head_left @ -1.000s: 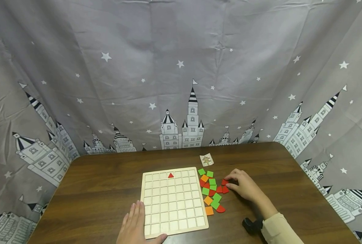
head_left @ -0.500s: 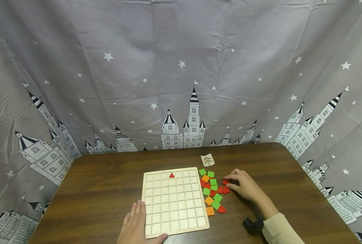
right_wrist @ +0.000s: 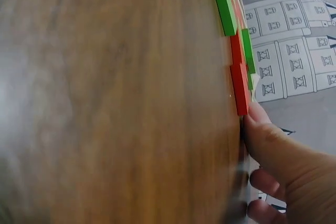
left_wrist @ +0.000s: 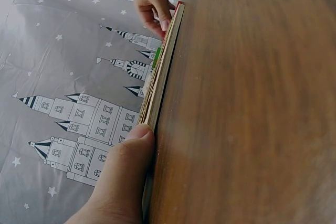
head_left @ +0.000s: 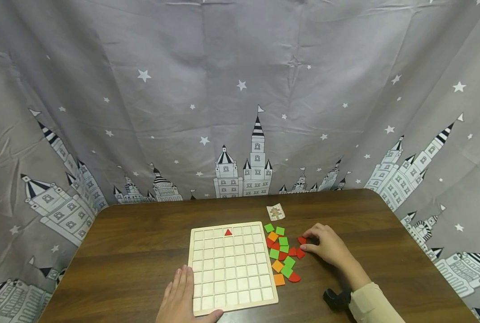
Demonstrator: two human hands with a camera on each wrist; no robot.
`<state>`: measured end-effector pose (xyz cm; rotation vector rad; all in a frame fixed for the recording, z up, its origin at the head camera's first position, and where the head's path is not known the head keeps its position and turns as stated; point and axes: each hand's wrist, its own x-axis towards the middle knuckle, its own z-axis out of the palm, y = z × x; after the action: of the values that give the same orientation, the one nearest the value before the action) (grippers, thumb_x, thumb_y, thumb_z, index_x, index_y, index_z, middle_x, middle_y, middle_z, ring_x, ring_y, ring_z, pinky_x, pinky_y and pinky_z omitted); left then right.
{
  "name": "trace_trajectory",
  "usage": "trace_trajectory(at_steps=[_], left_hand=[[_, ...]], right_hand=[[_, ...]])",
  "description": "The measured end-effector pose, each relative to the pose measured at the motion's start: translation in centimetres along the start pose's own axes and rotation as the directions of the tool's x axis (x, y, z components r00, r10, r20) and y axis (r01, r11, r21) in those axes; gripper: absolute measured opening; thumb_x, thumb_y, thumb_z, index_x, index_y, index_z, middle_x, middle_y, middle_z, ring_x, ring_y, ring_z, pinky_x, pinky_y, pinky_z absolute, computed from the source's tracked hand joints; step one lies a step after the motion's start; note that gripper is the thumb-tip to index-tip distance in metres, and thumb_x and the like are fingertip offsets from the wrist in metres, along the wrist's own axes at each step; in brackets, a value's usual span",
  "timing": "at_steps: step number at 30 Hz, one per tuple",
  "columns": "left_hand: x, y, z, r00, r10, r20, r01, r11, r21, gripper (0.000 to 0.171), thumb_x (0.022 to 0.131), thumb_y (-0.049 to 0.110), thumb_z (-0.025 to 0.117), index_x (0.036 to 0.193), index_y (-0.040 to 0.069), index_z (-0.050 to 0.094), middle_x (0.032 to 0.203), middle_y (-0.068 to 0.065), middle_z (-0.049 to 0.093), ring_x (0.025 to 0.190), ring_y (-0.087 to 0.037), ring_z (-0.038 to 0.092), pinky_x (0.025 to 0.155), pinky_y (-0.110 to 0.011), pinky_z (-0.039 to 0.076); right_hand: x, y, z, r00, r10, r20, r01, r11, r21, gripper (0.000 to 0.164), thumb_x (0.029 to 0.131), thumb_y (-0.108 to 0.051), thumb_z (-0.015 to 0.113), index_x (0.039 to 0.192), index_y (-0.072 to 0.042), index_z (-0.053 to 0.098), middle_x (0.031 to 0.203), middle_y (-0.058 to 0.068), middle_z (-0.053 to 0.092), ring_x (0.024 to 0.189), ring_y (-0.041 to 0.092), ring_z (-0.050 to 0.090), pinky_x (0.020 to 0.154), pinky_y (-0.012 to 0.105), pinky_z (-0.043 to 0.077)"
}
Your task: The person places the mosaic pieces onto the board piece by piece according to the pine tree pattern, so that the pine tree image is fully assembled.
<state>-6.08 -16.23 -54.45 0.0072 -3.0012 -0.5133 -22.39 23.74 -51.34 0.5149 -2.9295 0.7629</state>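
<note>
A pale wooden grid board (head_left: 231, 272) lies on the table, with a red triangle tile (head_left: 228, 232) in its top row. My left hand (head_left: 179, 296) rests at its lower left corner, fingers straight along the left side and thumb at the front edge, which the left wrist view also shows. To the right of the board, my right hand (head_left: 328, 246) pinches a small red quarter-round tile (head_left: 301, 240) between thumb and fingertips. Just below lies another red tile (head_left: 301, 253). In the right wrist view the thumb meets the end of a red tile (right_wrist: 240, 90).
Several green, orange and red tiles (head_left: 283, 241) lie loosely, some overlapping, along the board's right side. A small pattern card (head_left: 275, 212) is behind them. A black object (head_left: 336, 298) sits by the right wrist. Grey curtain (head_left: 240, 112) hangs behind the wooden table (head_left: 138, 237).
The red tile at my right fingertips has shifted slightly right and turned, and more of it shows. My left hand stays on the board. The head view has moved a little.
</note>
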Motion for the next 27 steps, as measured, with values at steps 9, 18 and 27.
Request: trace_trajectory(at_steps=[9, 18, 27], left_hand=[[-0.02, 0.10, -0.09, 1.000, -0.004, 0.001, 0.004, 1.000, 0.004, 0.140, 0.059, 0.098, 0.051, 0.150, -0.007, 0.033, 0.160, -0.024, 0.029, 0.146, -0.044, 0.032, 0.114, -0.058, 0.034], [-0.05, 0.05, -0.11, 1.000, -0.008, 0.005, 0.008, 1.000, 0.011, 0.140, 0.059, 0.098, 0.051, 0.150, -0.007, 0.033, 0.160, -0.024, 0.029, 0.146, -0.044, 0.031, 0.114, -0.057, 0.034], [-0.04, 0.11, -0.21, 1.000, -0.011, 0.011, 0.011, 1.000, 0.000, 0.140, 0.059, 0.098, 0.051, 0.150, -0.007, 0.033, 0.160, -0.024, 0.029, 0.146, -0.043, 0.031, 0.115, -0.057, 0.033]], right_hand=[[-0.13, 0.09, -0.58, 0.997, -0.043, 0.071, 0.038, 0.997, 0.070, 0.028, 0.084, -0.027, 0.079, 0.111, -0.019, 0.076, 0.100, -0.007, 0.062, 0.101, 0.019, 0.055, 0.088, 0.042, 0.049], [0.08, 0.28, -0.49, 1.000, -0.002, 0.031, 0.000, 0.998, 0.057, 0.035, 0.078, -0.032, 0.084, 0.108, -0.016, 0.076, 0.096, -0.006, 0.064, 0.099, 0.020, 0.058, 0.088, 0.042, 0.049], [0.26, 0.84, -0.76, 0.994, -0.022, 0.109, 0.014, 0.997, 0.071, 0.038, 0.080, -0.031, 0.082, 0.115, -0.018, 0.075, 0.100, -0.007, 0.060, 0.101, 0.018, 0.053, 0.089, 0.040, 0.047]])
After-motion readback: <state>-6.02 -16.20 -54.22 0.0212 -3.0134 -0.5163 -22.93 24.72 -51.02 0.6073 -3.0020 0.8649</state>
